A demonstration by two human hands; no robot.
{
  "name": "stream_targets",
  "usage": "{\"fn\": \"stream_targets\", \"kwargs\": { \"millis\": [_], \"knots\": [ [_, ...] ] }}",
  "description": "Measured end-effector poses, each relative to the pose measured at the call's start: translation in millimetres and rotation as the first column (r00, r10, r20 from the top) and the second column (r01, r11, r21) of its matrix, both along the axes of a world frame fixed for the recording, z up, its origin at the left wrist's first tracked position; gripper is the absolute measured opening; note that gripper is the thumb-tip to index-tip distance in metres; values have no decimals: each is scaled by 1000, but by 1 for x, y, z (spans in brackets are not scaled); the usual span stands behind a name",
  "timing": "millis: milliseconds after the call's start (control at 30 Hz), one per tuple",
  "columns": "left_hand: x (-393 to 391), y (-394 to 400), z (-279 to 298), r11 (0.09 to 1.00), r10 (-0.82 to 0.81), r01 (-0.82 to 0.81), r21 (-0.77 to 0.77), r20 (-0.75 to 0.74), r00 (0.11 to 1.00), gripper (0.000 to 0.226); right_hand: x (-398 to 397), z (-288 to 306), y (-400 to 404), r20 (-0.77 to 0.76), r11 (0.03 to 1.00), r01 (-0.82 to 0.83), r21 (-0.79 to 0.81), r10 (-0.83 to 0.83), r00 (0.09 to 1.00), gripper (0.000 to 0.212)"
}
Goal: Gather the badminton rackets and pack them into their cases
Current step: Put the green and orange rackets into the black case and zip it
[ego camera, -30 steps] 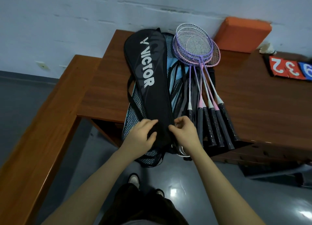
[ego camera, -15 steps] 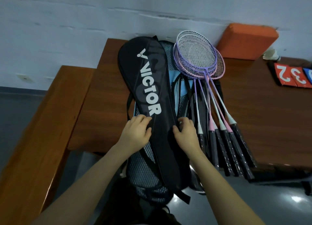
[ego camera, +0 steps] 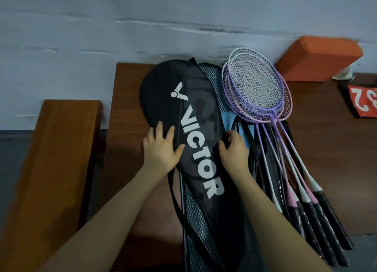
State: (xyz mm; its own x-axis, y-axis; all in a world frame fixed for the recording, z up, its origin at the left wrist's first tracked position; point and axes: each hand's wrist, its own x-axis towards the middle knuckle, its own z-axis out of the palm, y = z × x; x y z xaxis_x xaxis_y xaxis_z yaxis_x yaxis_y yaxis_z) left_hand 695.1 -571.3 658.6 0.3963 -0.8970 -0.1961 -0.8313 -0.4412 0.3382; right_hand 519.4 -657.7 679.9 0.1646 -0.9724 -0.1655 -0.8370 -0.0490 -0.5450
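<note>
A brown wooden table [ego camera: 318,153] is seen against a pale wall, with a lower wooden bench [ego camera: 51,169] just beside it to the left. Laid on the table is a black racket case [ego camera: 195,141], teardrop-shaped and printed with "VICTOR" in white, its broad head pointed toward the wall and its long axis run from there down to the near edge, tilted slightly rightward. It is stacked on a mesh case [ego camera: 195,226], blue fabric being glimpsed at the right flank. Just to the right, a bundle of rackets [ego camera: 265,100] is laid on the table, with purple and pink frames, white strings and black grips; the heads are overlapped near the wall and the handles are fanned toward the near right. An orange block [ego camera: 318,61] is set against the wall, and a red number card [ego camera: 363,102] is seen at the far right. The left hand [ego camera: 161,149] is rested flat on the black case's left edge, fingers spread apart. The right hand [ego camera: 234,151] is curled over the case's right edge, fingers bent and clamped on it.
</note>
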Motion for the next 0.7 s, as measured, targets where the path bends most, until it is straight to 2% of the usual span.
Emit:
{"fn": "stream_targets", "kwargs": {
  "millis": [233,400,467,567,633,700],
  "knots": [
    [5,-6,-16,996,47,-50,-74,-51,998,70,22,2,-26,53,1000,-12,11,12,999,39],
    [8,1,-19,995,-9,8,-96,-15,1000,65,25,16,-26,338,995,29,91,-58,939,37],
    [11,-1,-15,993,-16,17,-115,6,1000,59,26,23,-24,402,998,-5,70,-23,915,37],
    [9,-8,6,984,-10,1,-177,-51,999,67,27,37,-14,492,999,-48,-15,49,869,36],
    [6,-15,26,967,-21,-6,-256,-102,995,68,27,47,-4,528,992,-98,-77,124,840,37],
    [4,-24,51,928,-33,-28,-372,-158,987,57,26,55,6,541,978,-160,-132,207,815,37]
  ]
}}
